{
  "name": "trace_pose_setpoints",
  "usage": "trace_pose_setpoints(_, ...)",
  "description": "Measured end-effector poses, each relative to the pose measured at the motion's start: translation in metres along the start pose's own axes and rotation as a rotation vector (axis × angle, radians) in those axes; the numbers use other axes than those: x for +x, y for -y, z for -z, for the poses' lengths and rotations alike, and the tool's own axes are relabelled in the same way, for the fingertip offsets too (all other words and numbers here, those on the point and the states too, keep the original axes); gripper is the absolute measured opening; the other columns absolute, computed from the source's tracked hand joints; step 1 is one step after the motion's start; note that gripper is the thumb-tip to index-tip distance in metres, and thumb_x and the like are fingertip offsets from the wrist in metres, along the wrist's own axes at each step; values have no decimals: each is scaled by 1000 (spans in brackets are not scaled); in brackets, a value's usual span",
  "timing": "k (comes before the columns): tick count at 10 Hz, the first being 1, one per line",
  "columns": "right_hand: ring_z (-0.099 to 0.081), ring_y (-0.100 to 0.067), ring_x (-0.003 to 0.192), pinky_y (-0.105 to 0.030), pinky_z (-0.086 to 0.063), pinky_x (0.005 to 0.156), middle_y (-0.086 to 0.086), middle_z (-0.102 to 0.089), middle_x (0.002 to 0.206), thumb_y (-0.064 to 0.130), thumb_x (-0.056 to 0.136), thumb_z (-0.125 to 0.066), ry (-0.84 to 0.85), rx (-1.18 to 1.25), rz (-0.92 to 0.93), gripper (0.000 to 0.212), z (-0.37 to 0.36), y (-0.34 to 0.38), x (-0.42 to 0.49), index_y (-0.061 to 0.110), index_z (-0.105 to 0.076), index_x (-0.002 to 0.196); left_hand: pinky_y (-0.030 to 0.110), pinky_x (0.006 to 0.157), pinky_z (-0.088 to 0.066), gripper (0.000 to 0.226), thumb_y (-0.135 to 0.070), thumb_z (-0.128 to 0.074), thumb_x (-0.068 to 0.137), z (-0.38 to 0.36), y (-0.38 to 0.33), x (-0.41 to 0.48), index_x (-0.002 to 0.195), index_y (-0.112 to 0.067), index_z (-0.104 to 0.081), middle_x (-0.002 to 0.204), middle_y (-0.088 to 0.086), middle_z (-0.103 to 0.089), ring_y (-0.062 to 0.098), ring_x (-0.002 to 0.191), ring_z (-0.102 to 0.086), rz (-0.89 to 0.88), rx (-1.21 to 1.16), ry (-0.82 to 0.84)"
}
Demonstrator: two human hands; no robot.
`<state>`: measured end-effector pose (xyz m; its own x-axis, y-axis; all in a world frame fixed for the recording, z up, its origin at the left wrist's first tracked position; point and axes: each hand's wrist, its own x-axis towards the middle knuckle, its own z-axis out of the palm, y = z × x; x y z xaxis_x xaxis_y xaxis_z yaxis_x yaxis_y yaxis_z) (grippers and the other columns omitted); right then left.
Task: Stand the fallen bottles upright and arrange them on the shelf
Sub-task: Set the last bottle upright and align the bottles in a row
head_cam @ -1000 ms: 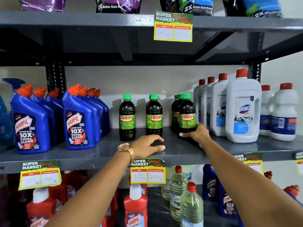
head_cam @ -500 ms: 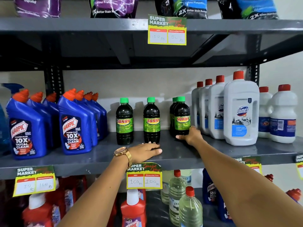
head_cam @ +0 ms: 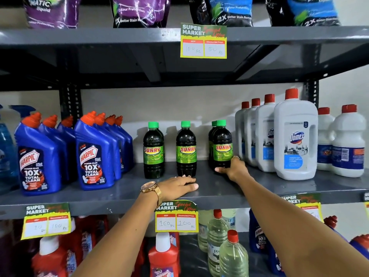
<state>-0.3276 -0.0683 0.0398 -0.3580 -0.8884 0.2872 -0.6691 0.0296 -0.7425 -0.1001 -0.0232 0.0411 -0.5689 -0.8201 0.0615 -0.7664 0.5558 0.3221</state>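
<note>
Dark Sunny bottles with green caps stand upright on the grey middle shelf (head_cam: 123,189): one at the left (head_cam: 153,150), one in the middle (head_cam: 186,150), and a front one at the right (head_cam: 222,147) with another (head_cam: 211,136) close behind it. My right hand (head_cam: 234,169) is wrapped round the base of the right front bottle, thumb on its left side and a ringed finger on its right. Flat on the shelf lies my left hand (head_cam: 177,186), wearing a gold watch, its fingertips at the foot of the middle bottle.
Blue Harpic bottles (head_cam: 93,156) stand in rows at the left, white Domex bottles (head_cam: 295,140) at the right. Detergent pouches (head_cam: 139,11) sit on the shelf above. Red and clear bottles (head_cam: 233,254) fill the shelf below. Price tags (head_cam: 176,216) hang on the shelf edges.
The view has tilted up a little. Both hands stay where they were, the right at the base of the right Sunny bottle, the left flat on the shelf.
</note>
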Motion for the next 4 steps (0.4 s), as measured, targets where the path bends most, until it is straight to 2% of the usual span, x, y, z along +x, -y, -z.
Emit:
trace_pose_setpoints(3,-55,-37,121,-43,-46,102,-22,-56,132,38,74,-79,12,-12,17,81,-4,-4,6,0,-42,135,38,120,-7,57,-46,-33,97,-1,10,7,147,-21,-28,159,3,-17,16,147,-9,-2,13,-1)
trace_pose_setpoints(4,-50,-36,128,-43,-41,108,-23,-52,138,36,74,-80,31,15,-5,92,1,2,1,0,-31,143,37,119,-13,55,-46,-35,96,0,6,3,145,-21,-34,156,3,-25,18,145,-19,-12,26,-35)
